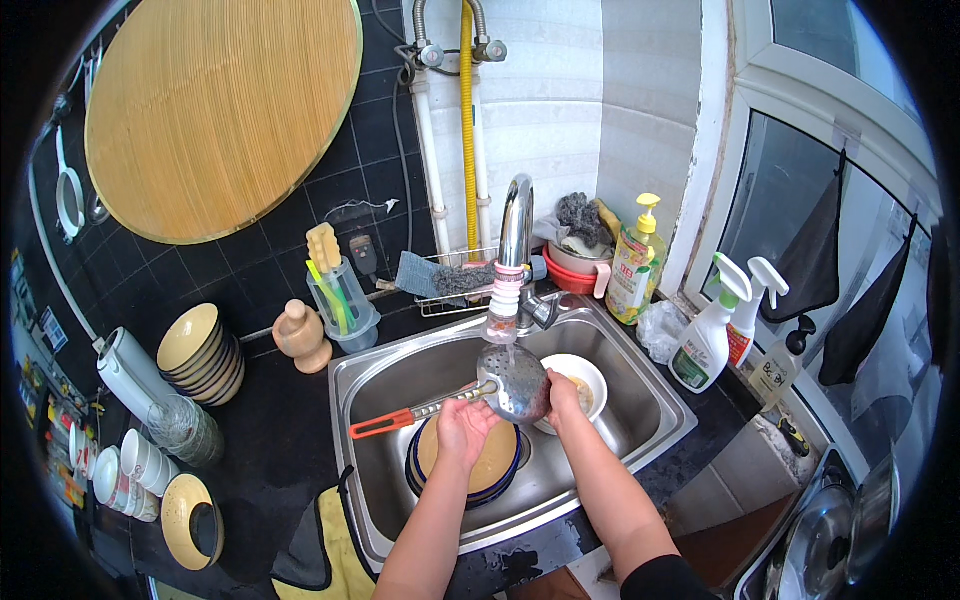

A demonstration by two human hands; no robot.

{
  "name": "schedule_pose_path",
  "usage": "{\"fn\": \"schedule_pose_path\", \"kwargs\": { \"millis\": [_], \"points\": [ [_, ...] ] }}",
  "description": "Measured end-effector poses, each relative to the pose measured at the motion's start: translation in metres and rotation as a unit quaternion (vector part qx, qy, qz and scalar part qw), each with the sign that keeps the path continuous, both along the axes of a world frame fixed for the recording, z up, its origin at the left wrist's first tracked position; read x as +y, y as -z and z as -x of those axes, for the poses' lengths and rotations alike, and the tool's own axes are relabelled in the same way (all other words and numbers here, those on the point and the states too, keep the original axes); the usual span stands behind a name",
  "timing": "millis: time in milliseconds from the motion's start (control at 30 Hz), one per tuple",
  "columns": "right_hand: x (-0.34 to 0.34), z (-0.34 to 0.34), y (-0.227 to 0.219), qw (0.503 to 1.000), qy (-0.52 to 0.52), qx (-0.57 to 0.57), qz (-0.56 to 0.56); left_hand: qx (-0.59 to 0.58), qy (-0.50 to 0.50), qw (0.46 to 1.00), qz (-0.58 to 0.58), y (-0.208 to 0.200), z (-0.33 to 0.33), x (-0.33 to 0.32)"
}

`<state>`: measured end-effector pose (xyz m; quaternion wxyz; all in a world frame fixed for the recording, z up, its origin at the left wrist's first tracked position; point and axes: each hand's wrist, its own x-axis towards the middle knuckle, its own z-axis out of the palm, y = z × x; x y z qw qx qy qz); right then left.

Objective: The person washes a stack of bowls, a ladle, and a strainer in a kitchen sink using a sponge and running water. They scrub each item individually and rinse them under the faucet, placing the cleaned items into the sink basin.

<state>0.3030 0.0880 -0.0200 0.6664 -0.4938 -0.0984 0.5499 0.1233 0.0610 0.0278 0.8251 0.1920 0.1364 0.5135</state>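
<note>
Under the faucet (517,220) I hold a metal skimmer (513,385) with small holes in its round head and an orange-ended handle (380,424). Palm turned up, my left hand (467,430) cradles the handle near the head, its fingers partly hidden. My right hand (566,398) grips the right edge of the head. A thin stream of water seems to fall onto the metal. Beneath my left hand, stacked yellowish plates with dark blue rims (500,462) lie in the steel sink (375,375). Behind my right hand sits a white bowl (590,375) with something pale inside.
Left of the sink stand stacked bowls (205,350), a wooden jar (302,337) and a utensil holder (345,305). Right of it are a dish soap bottle (633,265) and spray bottles (705,345). A yellow-grey cloth (335,545) hangs at the front left.
</note>
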Motion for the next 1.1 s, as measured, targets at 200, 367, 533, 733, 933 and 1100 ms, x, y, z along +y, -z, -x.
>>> {"fn": "schedule_pose_path", "kwargs": {
  "millis": [200,367,533,733,933,1100],
  "points": [
    [-0.004,0.005,-0.014,0.868,0.094,-0.477,-0.103,-0.002,-0.028,0.999,0.023,-0.008,0.001,-0.011],
    [-0.009,0.004,-0.047,0.807,0.064,-0.558,-0.183,-0.006,-0.007,0.999,0.042,0.004,0.001,-0.014],
    [0.021,-0.001,-0.074,0.799,0.028,-0.561,-0.216,0.028,-0.007,1.0,0.012,-0.004,0.004,-0.025],
    [0.013,-0.029,-0.093,0.716,-0.028,-0.668,-0.201,0.007,0.023,1.0,0.018,0.011,-0.002,-0.028],
    [-0.08,-0.065,-0.153,0.639,0.214,-0.711,-0.204,-0.03,0.032,0.999,0.01,0.018,0.003,-0.026],
    [-0.129,-0.139,-0.148,0.602,0.458,-0.647,-0.095,-0.021,0.064,0.998,0.014,0.011,-0.005,-0.032]
  ]
}}
